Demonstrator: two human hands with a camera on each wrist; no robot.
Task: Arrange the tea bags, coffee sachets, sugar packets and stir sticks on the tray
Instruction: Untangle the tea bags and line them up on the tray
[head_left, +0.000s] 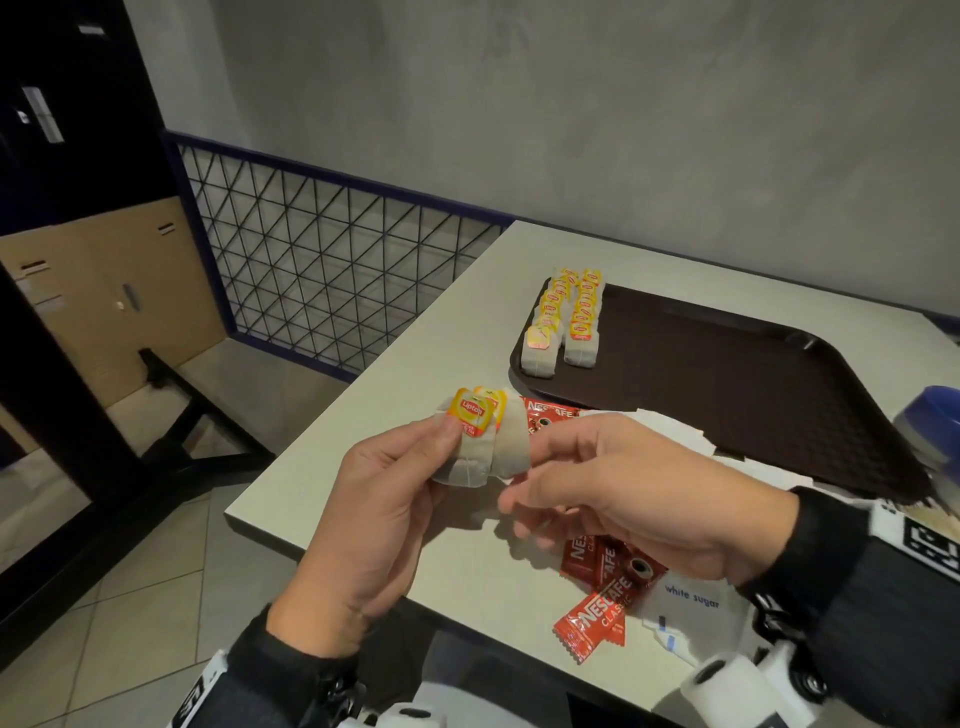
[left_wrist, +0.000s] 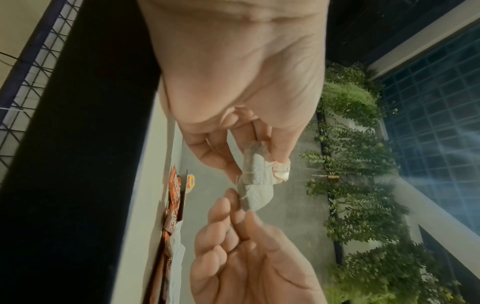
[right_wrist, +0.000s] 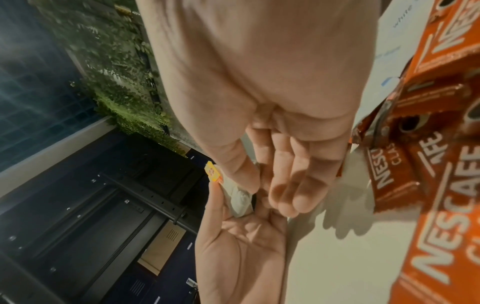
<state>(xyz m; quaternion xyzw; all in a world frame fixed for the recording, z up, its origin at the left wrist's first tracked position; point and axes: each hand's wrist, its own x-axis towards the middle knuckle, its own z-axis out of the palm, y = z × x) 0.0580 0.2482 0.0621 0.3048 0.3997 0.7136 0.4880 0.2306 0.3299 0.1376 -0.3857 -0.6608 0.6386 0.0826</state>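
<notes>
My left hand (head_left: 448, 441) holds two Lipton tea bags (head_left: 478, 447) above the table's left edge, thumb pressed on the front yellow tag. My right hand (head_left: 519, 473) meets them from the right, index finger behind the right-hand bag and thumb below it, pinching it. In the left wrist view the tea bags (left_wrist: 255, 170) hang between my left hand (left_wrist: 249, 148) and my right hand (left_wrist: 241, 207). Two rows of tea bags (head_left: 566, 317) lie at the left end of the dark brown tray (head_left: 727, 374). Red coffee sachets (head_left: 608, 571) and a white sugar packet (head_left: 691, 597) lie on the table under my right hand.
More red sachets (head_left: 550, 415) lie by the tray's near edge. A blue-lidded container (head_left: 935, 426) stands at the right edge. Most of the tray is bare. A metal grid railing (head_left: 322, 260) and floor are left of the table.
</notes>
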